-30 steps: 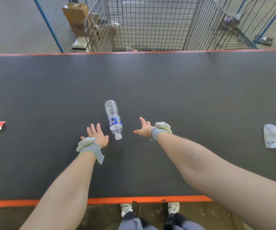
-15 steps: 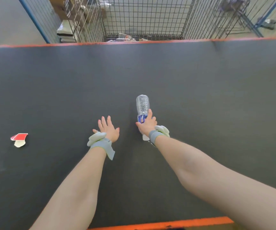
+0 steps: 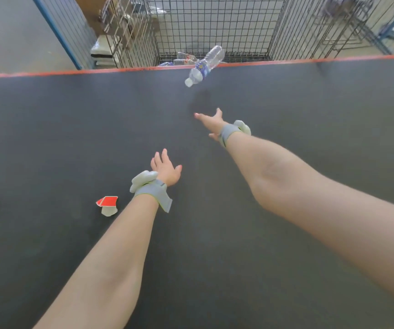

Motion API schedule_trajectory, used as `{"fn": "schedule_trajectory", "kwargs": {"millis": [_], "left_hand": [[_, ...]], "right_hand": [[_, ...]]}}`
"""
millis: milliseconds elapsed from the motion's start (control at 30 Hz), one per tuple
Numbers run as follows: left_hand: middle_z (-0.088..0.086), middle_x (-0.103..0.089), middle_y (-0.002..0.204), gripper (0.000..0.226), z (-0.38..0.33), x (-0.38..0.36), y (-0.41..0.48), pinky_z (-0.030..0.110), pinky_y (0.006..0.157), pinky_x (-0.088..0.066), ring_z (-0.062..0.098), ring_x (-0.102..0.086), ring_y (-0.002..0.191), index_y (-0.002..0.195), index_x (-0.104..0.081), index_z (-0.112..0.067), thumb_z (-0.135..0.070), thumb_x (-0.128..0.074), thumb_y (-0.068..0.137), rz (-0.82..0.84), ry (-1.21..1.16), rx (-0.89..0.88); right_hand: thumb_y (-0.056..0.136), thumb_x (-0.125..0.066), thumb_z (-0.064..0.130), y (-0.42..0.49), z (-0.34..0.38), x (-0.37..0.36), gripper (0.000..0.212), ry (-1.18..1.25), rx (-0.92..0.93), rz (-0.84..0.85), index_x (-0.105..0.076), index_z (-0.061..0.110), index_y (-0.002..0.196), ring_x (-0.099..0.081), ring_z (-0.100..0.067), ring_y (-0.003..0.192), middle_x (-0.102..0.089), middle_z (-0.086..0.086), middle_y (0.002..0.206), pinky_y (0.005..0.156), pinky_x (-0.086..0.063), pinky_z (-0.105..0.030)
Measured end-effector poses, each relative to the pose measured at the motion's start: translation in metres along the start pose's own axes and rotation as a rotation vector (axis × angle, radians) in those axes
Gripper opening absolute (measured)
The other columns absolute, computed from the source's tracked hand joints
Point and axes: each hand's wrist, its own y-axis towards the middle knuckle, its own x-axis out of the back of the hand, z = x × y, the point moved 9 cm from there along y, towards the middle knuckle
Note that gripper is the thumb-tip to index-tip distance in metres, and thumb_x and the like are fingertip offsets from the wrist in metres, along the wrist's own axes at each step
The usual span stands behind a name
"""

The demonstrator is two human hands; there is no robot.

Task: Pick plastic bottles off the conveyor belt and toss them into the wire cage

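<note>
My right hand point(image 3: 211, 121) reaches out, fingers spread, holding nothing; my left hand point(image 3: 166, 170) hovers open too. The plastic bottle point(image 3: 204, 66) is tilted in mid-air over the conveyor belt's point(image 3: 49, 138) far edge, cap toward me, before the wire cage point(image 3: 215, 24). The clutter on the cage floor is too blurred to identify.

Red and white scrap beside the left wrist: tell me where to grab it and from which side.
Pinch the red and white scrap at its red upper edge, where a fold seems to lift it slightly; the rest lies flat on the conveyor belt, leaving nothing to wrap around. Come from above with the left hand, which is open and nearest it.
</note>
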Motion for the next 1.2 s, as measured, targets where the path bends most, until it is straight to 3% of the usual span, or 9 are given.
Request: {"fn": "schedule_trajectory", "kwargs": {"millis": [233, 467, 700, 767, 900, 1000, 1200], "left_hand": [[0.01, 0.01, 0.16, 0.078, 0.016, -0.015, -0.007, 0.049, 0.12, -0.004, 0.029, 0.011, 0.148, 0.154, 0.005, -0.016, -0.038, -0.045, 0.098, 0.024, 0.094, 0.02], [0.004, 0.02, 0.159, 0.099, 0.071, -0.061, -0.045, 0.06, 0.116, -0.007, 0.03, 0.023, 0.145, 0.153, 0.0, -0.032, -0.048, -0.066, 0.082, 0.224, 0.402, -0.024], [-0.001, 0.019, 0.16, 0.091, 0.103, -0.053, -0.072, 0.067, 0.112, -0.005, 0.024, 0.02, 0.147, 0.153, 0.003, -0.034, -0.051, -0.058, 0.087, 0.151, 0.438, 0.073], [0.0, 0.021, 0.159, 0.09, 0.114, -0.047, -0.08, 0.068, 0.111, -0.005, 0.025, 0.021, 0.147, 0.153, 0.006, -0.033, -0.052, -0.055, 0.089, 0.12, 0.467, 0.106], [0.002, 0.029, 0.156, 0.094, 0.126, -0.028, -0.091, 0.071, 0.109, -0.005, 0.029, 0.024, 0.145, 0.153, 0.008, -0.029, -0.043, -0.058, 0.089, -0.059, 0.397, 0.16], [0.002, 0.033, 0.154, 0.101, 0.139, -0.009, -0.094, 0.073, 0.106, -0.007, 0.031, 0.024, 0.145, 0.153, 0.009, -0.029, -0.03, -0.066, 0.085, -0.211, 0.338, 0.192], [0.0, 0.033, 0.155, 0.101, 0.159, -0.016, -0.078, 0.063, 0.113, -0.018, 0.033, 0.02, 0.146, 0.152, 0.013, -0.029, -0.03, -0.064, 0.088, -0.123, 0.252, 0.209]], "right_hand": [[0.092, -0.059, 0.042, -0.028, -0.034, -0.009, 0.089, -0.176, -0.011, 0.056, 0.003, 0.028, 0.155, -0.024, -0.027, 0.144, -0.014, -0.007, 0.159, 0.113, -0.035, -0.042], [0.093, -0.059, 0.04, -0.059, -0.073, -0.007, 0.089, -0.263, -0.056, 0.081, 0.003, 0.027, 0.155, -0.027, -0.029, 0.143, -0.018, -0.006, 0.158, 0.113, -0.034, -0.044], [0.093, -0.057, 0.044, -0.089, -0.108, -0.009, 0.089, -0.39, -0.085, 0.131, 0.004, 0.028, 0.155, -0.031, -0.034, 0.141, -0.018, -0.005, 0.159, 0.114, -0.031, -0.045], [0.093, -0.056, 0.045, -0.099, -0.124, -0.018, 0.088, -0.468, -0.077, 0.156, 0.003, 0.027, 0.155, -0.021, -0.032, 0.145, -0.009, -0.006, 0.161, 0.115, -0.027, -0.042], [0.095, -0.041, 0.059, -0.115, -0.173, -0.044, 0.079, -0.71, -0.183, 0.285, 0.0, 0.029, 0.155, 0.011, -0.032, 0.149, 0.013, -0.01, 0.161, 0.118, -0.001, -0.048], [0.092, -0.052, 0.056, -0.116, -0.188, -0.056, 0.09, -0.659, -0.195, 0.242, 0.007, 0.029, 0.155, 0.007, -0.032, 0.149, 0.017, -0.007, 0.161, 0.118, -0.005, -0.047], [0.088, -0.06, 0.05, -0.112, -0.163, -0.084, 0.097, -0.718, 0.015, 0.233, 0.007, 0.031, 0.155, 0.004, -0.027, 0.15, 0.008, -0.002, 0.163, 0.121, -0.007, -0.045]]}}
